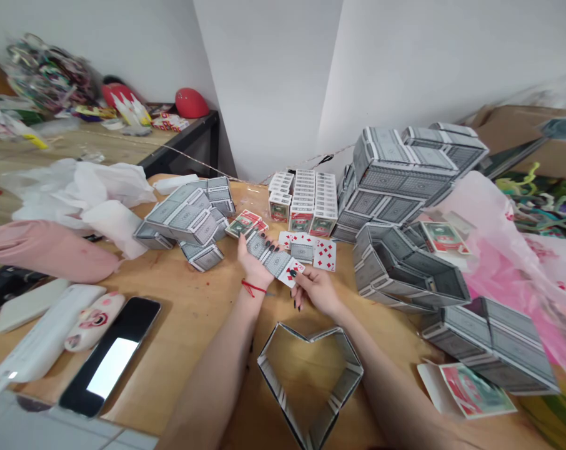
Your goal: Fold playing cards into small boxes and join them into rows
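A strip of joined playing cards (277,262), grey backs up, lies across my left hand (255,265), whose dark-nailed fingers curl over it. My right hand (318,289) pinches the strip's near end, where a red eight of diamonds (293,272) shows its face. Just beyond my hands, loose playing cards (325,254) rest on the table, some face up and one face down. Between my forearms stands a heart-shaped frame (357,369) built from folded cards. To the right is another open card frame (381,281).
Several card boxes (304,200) stand in rows at the back. Stacked card structures (400,165) rise at the right, with another card structure (184,215) at the left. A phone (109,356), a mouse (94,322) and a white power strip (49,334) lie front left.
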`<state>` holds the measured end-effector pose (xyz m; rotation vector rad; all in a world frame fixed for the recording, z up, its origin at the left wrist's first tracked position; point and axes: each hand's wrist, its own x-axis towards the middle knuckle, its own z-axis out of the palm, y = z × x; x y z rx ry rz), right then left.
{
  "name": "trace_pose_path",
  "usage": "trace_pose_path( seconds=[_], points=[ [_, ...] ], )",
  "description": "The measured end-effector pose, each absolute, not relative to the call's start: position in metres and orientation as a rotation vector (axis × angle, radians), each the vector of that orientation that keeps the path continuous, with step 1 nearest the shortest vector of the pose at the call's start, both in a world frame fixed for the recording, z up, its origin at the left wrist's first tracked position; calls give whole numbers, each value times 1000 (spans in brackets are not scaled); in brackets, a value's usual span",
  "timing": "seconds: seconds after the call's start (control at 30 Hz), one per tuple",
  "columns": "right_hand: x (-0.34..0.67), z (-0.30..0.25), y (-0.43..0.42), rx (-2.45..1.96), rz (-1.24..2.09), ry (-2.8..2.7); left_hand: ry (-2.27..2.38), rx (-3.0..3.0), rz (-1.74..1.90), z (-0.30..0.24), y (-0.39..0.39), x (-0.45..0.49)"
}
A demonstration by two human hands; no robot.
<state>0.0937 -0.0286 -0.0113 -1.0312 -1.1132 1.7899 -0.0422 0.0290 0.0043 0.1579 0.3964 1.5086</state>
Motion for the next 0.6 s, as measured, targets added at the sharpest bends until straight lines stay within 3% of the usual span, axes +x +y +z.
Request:
trace_pose_path(
  seconds=[0.6],
  points=[
    [102,-13,-33,-1023,1806,-1073,325,100,1570,2,35,-58]
  ],
)
